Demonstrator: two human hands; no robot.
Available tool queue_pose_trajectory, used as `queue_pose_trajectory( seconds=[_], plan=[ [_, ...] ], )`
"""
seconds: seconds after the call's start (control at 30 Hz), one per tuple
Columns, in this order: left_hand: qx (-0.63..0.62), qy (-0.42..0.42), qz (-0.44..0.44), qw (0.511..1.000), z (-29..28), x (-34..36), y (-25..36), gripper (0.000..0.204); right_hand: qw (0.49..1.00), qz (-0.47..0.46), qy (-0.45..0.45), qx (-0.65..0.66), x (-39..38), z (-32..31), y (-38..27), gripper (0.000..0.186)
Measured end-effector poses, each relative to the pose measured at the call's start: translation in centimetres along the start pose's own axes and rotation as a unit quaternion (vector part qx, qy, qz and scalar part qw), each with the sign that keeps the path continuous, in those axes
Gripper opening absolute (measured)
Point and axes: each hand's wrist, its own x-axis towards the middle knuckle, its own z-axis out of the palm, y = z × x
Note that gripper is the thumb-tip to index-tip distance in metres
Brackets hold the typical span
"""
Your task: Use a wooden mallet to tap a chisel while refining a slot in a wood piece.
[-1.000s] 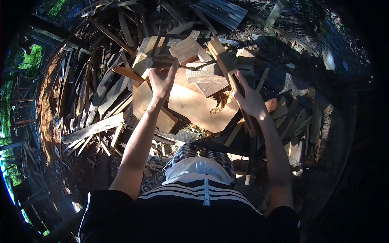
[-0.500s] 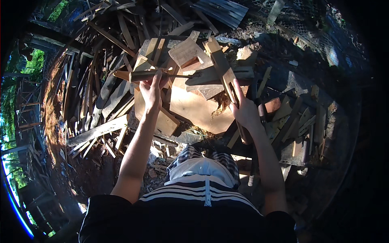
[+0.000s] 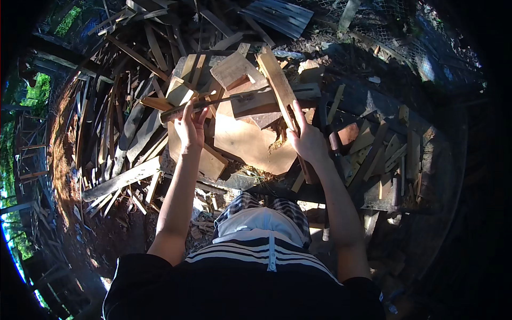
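My left hand (image 3: pixel 190 130) pinches the left end of a long dark wooden board (image 3: pixel 255 103). That board runs level to the right, with a narrow middle stretch and a wider right part. Across its right part lies a lighter wooden board (image 3: pixel 276 76), slanting from the upper left down toward me. My right hand (image 3: pixel 310 141) grips the lighter board near its lower end, index finger stretched along it. Beneath both is a pale, sunlit wooden block top (image 3: pixel 250 143). A square piece of wood with a notch (image 3: pixel 230 72) rests behind the dark board.
Long scrap boards (image 3: pixel 122 125) are heaped to the left. Shorter offcuts (image 3: pixel 384 154) lie on the right beside a dark rounded handle (image 3: pixel 334 143). A grey corrugated sheet (image 3: pixel 277 17) is at the back. A weathered plank (image 3: pixel 121 178) sticks out at the near left.
The dark board has tilted, its left end now lower, and has turned about its length. My left hand's fingers have shifted on it. The whole view has moved slightly; the right hand keeps its grip.
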Motion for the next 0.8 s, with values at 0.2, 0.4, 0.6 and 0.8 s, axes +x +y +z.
queue_pose_trajectory(
  seconds=[0.2, 0.4, 0.6, 0.8],
  plan=[
    [0.223, -0.108, 0.079, 0.966, 3.5, 0.2, 2.4, 0.015, 0.997, -0.067, 0.039, 0.002, 0.2, 1.1, 1.3, 0.087],
    [0.261, -0.127, 0.106, 0.951, 3.9, -0.4, 1.8, 0.021, 0.996, -0.073, 0.043, 0.015, 0.3, 1.1, 1.4, 0.087],
    [0.14, -0.137, 0.075, 0.978, 0.6, 0.3, 0.5, 0.019, 0.99, -0.112, 0.075, 0.026, 0.3, 2.4, 2.5, 0.084],
    [0.243, -0.145, 0.14, 0.949, 1.2, 0.4, -0.6, 0.019, 0.997, -0.052, 0.017, 0.05, -0.7, -1.7, -1.6, 0.079]
  ],
)
